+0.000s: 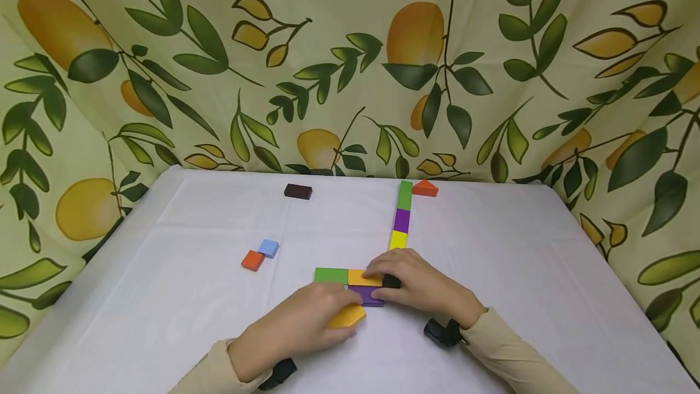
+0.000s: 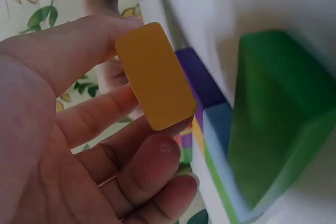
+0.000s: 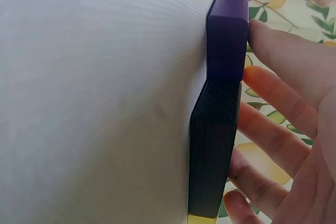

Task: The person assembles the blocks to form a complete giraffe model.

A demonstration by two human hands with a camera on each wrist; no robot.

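My left hand (image 1: pixel 301 321) pinches an orange block (image 2: pixel 156 77) between thumb and fingers, held just above the cloth. Beside it lie a green block (image 1: pixel 330 275), another orange block (image 1: pixel 358 277) and a purple block (image 1: pixel 363 295), set against each other. The left wrist view also shows a light blue block (image 2: pixel 219 124) and a large green block (image 2: pixel 278 119). With fingers extended, my right hand (image 1: pixel 429 284) touches the flat orange block and the purple one. A black block (image 3: pixel 212 150) adjoins the purple one, partly hidden by this hand in the head view.
A line of yellow (image 1: pixel 398 239), purple (image 1: pixel 401 221) and green (image 1: pixel 404 195) blocks runs away toward the back edge. A red triangle (image 1: pixel 425 188) lies beside its far end. Toward the left are a dark block (image 1: pixel 298 191), a blue block (image 1: pixel 268 248) and a red block (image 1: pixel 253 260).
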